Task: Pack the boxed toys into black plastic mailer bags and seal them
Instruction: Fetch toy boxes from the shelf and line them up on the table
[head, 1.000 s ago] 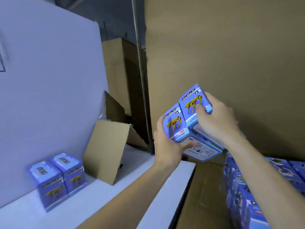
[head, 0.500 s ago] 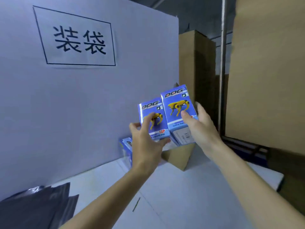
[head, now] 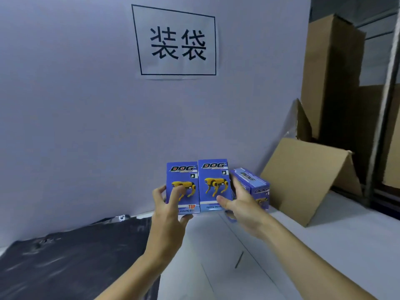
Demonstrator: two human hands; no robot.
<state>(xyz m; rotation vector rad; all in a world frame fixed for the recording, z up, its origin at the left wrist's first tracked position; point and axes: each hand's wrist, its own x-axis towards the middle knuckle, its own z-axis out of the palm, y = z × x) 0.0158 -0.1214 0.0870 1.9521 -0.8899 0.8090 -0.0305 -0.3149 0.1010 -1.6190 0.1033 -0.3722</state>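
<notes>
Two hands (head: 203,211) with blue toy boxes (head: 199,185) above white table (head: 324,245), black mailer bags (head: 71,260) alongside.

From my remote vantage, a pale lavender-white partition board (head: 86,115) fills the upper left and centre of the frame. Taped to it near the top centre is a paper sign (head: 176,43) with two large black characters inside a black rectangle. A white tabletop (head: 324,245) spans the lower right. Tall brown cartons (head: 333,72) stand at the upper right; a folded cardboard sheet (head: 303,176) leans at centre right. Lighting is dim and bluish.
</notes>
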